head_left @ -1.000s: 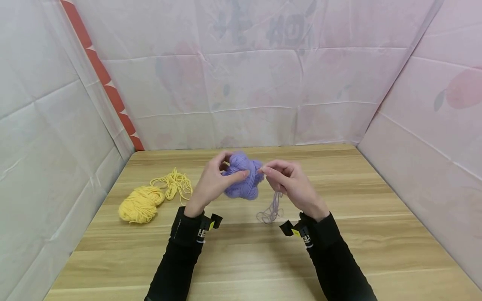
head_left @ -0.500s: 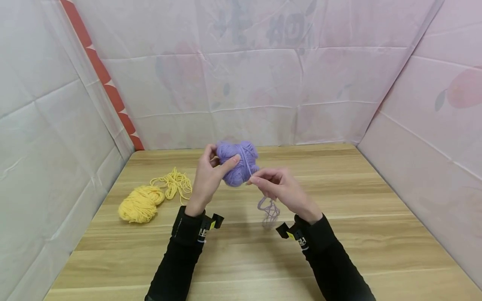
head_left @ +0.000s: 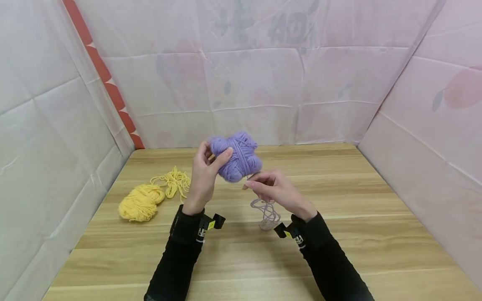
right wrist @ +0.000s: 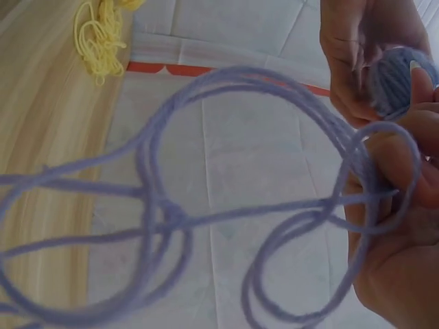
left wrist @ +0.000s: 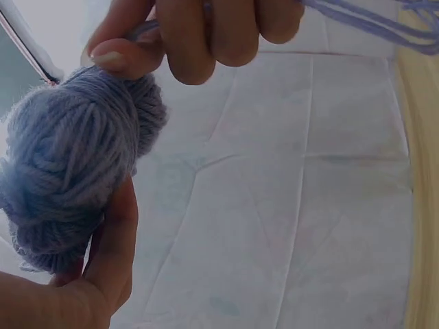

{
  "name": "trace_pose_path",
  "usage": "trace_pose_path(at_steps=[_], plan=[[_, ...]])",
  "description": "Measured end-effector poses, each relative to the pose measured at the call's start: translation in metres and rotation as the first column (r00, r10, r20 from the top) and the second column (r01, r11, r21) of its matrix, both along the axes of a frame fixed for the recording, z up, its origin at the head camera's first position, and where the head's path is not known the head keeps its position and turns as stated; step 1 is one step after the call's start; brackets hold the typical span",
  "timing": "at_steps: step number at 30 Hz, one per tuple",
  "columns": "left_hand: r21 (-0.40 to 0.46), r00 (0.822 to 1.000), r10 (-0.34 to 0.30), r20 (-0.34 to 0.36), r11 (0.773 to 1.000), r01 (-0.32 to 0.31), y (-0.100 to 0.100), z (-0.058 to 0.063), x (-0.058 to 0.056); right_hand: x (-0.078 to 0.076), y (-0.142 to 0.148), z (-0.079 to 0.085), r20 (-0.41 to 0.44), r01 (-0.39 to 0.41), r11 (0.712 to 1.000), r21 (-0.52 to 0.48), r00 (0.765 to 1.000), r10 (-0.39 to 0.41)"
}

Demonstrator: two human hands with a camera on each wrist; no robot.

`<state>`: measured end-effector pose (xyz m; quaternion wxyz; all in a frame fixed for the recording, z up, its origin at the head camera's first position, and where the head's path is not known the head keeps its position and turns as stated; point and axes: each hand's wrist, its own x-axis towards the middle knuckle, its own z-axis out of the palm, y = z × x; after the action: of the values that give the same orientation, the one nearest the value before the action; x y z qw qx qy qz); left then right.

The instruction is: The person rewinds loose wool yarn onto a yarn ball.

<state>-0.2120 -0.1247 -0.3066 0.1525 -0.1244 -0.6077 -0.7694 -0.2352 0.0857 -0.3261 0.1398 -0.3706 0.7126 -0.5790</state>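
A purple ball of yarn (head_left: pixel 238 158) is held up above the table by my left hand (head_left: pixel 205 177), thumb across its near face and fingers behind it. At the lower right of the ball, my right hand (head_left: pixel 276 190) pinches a strand of its yarn between thumb and fingertips. Loose loops of purple yarn (head_left: pixel 268 215) hang below the right hand. In the right wrist view these yarn loops (right wrist: pixel 240 79) spread wide across the picture beside the right hand (right wrist: pixel 398 253). The left wrist view shows the ball (left wrist: pixel 75 151) close up, with the right fingertips at its upper end.
A yellow skein of yarn (head_left: pixel 141 202) lies on the left of the wooden table (head_left: pixel 357 251), with a loose yellow tangle (head_left: pixel 175 182) beside it. White printed sheets (head_left: pixel 256 83) form walls at the back and both sides.
My left hand has moved up and left with the purple ball, turning it. My right hand has shifted down and left around it, the strand pinched and the loose loops swinging below.
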Motion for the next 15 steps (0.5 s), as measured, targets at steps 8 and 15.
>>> trace_pose_path(at_steps=[8,15], plan=[[0.222,0.991,-0.132,-0.031,0.966,0.135,-0.004,0.007,0.005,-0.012,0.002,-0.007,0.008,-0.061,0.997,0.053,0.998,0.061],[0.427,0.990,-0.077,-0.121,0.896,0.122,-0.026,0.015,0.007,-0.051,0.031,-0.030,0.011,-0.189,0.941,0.280,0.981,0.194]])
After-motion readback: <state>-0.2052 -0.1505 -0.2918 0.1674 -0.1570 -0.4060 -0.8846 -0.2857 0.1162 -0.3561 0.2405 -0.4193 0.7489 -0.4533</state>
